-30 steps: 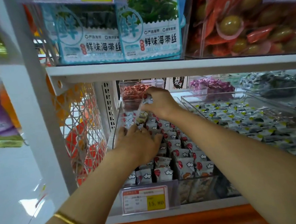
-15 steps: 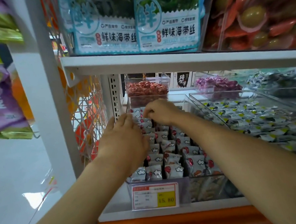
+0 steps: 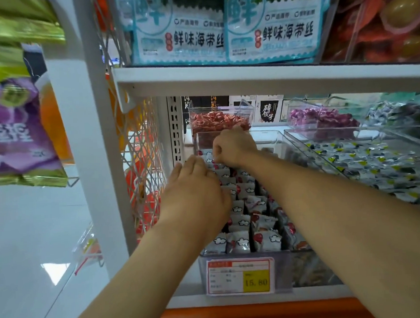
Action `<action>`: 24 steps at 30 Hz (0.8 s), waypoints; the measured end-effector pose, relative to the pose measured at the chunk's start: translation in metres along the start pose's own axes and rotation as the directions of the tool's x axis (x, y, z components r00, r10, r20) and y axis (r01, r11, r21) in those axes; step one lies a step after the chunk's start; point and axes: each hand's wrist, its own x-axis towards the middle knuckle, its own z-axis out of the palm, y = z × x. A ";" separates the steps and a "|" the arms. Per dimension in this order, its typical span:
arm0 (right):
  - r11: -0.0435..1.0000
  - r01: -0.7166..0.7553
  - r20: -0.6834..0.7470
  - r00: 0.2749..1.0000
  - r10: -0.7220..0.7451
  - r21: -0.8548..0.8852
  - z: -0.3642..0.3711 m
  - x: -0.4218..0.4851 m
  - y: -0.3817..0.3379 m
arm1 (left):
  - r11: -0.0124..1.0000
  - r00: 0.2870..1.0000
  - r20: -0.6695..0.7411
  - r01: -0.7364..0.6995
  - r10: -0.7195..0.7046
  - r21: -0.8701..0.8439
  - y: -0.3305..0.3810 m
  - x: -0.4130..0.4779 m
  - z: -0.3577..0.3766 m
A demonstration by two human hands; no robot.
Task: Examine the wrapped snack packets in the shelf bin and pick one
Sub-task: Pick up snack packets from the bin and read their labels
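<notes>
Now deeper in than a second ago; rests left hand (image 3: 196, 193) flat, fingers (image 3: 192, 163) straight, on grey-white foil snack packets (image 3: 240, 242) filling the clear plastic shelf bin (image 3: 281, 264); curls right hand (image 3: 232, 146) at far end, grasp impossible to tell; no longer lifts a packet, so probably still choosing.

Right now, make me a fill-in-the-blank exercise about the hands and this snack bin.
The yellow part of the price tag reads ____.
The snack packets each show a white ____.
The left hand lies on the packets with fingers straight; the right hand, farther back, has fingers ____.
Missing: 15.80; cloud; curled.
</notes>
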 end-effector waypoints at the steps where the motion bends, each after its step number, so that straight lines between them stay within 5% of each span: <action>1: 0.993 -0.036 -0.028 0.999 0.039 0.116 -0.003 -0.002 0.001 | 1.000 1.000 -0.003 -0.001 0.001 -0.019 0.000 0.000 0.000; 6: 0.832 -0.052 -0.193 0.963 0.188 0.552 -0.033 -0.026 0.008 | 0.973 0.996 -0.086 -0.005 -0.016 -0.230 -0.001 -0.005 -0.004; 11: 0.625 0.035 -0.357 0.845 0.399 0.780 -0.065 -0.086 0.004 | 0.951 0.919 -0.385 -0.042 -0.083 -0.306 0.002 -0.027 -0.005; 14: 0.429 0.058 -0.282 0.830 0.482 0.901 -0.080 -0.130 0.001 | 0.917 0.880 -0.451 -0.049 -0.147 -0.395 0.007 -0.039 -0.012; 20: -0.115 -0.037 0.089 0.868 0.488 0.993 -0.087 -0.191 -0.010 | 0.755 0.920 -0.336 -0.073 -0.201 -0.652 0.018 -0.056 -0.025; 24: -0.306 -0.070 0.215 0.856 0.471 0.949 -0.086 -0.204 -0.011 | 0.656 0.938 -0.271 -0.065 -0.217 -0.752 0.017 -0.062 -0.032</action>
